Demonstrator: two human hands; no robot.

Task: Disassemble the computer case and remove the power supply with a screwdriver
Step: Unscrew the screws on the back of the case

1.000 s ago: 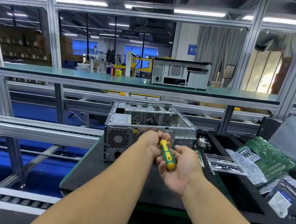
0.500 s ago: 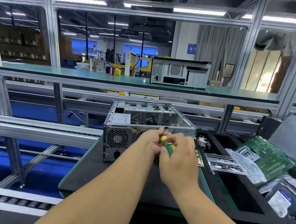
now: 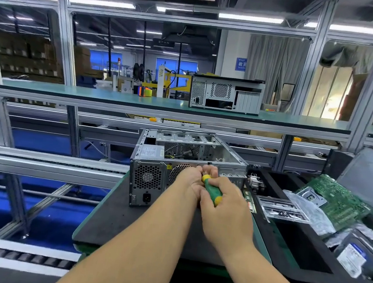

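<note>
An open silver computer case (image 3: pixel 225 154) lies on its side on the dark work mat (image 3: pixel 114 221), rear panel toward me. The power supply (image 3: pixel 147 178), with its honeycomb fan grille and black socket, fills the panel's left end. My right hand (image 3: pixel 226 213) grips the green and yellow handle of a screwdriver (image 3: pixel 211 190) that points at the rear panel. My left hand (image 3: pixel 192 179) is curled round the front of the screwdriver, against the panel. The tip is hidden behind my fingers.
A black tray (image 3: pixel 285 242) at the right holds a green motherboard (image 3: pixel 339 199), clear plastic packs (image 3: pixel 281 208) and bagged parts (image 3: pixel 356 256). A second case (image 3: pixel 226 95) stands on the upper shelf (image 3: pixel 94 93). Roller conveyor rails (image 3: pixel 42 161) run at the left.
My right hand turned from palm-up under the handle to gripping it from above, and the screwdriver swung from near upright to slanting at the rear panel. My left hand stayed there.
</note>
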